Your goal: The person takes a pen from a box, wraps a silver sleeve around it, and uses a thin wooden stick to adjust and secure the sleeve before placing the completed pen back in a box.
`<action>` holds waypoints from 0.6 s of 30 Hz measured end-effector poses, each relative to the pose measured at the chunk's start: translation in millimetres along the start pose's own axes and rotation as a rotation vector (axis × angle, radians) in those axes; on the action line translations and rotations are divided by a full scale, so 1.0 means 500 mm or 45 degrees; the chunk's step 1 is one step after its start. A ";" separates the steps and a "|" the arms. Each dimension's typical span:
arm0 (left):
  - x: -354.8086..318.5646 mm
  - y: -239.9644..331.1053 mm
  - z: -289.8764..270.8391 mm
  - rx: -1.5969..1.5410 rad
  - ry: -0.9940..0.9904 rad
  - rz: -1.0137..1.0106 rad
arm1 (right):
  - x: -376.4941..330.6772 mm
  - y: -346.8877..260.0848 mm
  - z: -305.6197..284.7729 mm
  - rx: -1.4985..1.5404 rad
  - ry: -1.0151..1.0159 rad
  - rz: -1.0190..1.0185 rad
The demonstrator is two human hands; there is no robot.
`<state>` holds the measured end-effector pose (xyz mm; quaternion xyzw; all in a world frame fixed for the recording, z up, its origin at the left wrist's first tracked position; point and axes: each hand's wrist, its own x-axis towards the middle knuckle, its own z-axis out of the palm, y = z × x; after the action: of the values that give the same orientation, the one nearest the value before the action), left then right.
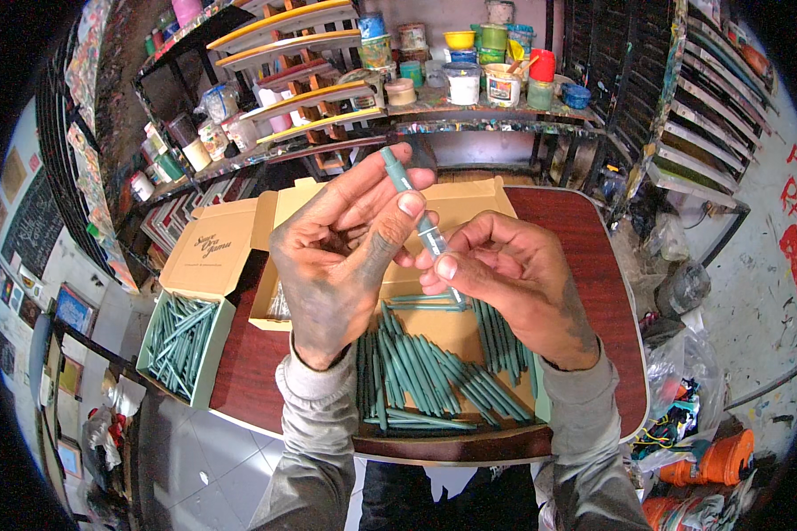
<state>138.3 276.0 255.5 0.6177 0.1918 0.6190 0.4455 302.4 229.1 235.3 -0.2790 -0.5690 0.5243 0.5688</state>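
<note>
Both my hands are raised over a brown cardboard box [469,208] on a reddish-brown table [593,257]. Between them is one teal pencil-like stick [400,179] with a clear sleeve on its lower part. My left hand [341,252], smudged dark grey, pinches the stick's upper part with thumb and fingers. Lower down, my right hand [496,274] grips the sleeved end. Below the hands, inside the box, lies a pile of several loose teal sticks [434,376].
A pale green box [179,336] full of teal sticks sits at the table's left edge, its lid [208,252] open. Paint pots [465,80] and shelves [301,53] crowd the back. Bags and orange objects [717,456] lie on the floor at right.
</note>
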 end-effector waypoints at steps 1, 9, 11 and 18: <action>0.001 0.000 -0.003 0.020 0.001 0.007 | 0.001 0.002 0.002 -0.002 0.007 -0.001; 0.006 -0.004 -0.007 0.051 0.007 0.018 | -0.002 0.010 -0.001 0.016 -0.029 -0.013; 0.006 -0.005 -0.010 0.090 0.030 0.041 | -0.001 0.013 0.000 -0.002 -0.023 0.009; 0.007 0.001 -0.006 0.111 0.068 0.070 | -0.001 0.018 0.004 -0.070 0.000 -0.021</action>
<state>136.1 279.4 257.4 0.6247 0.2133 0.6384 0.3958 298.2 230.7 227.0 -0.2899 -0.5855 0.5036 0.5653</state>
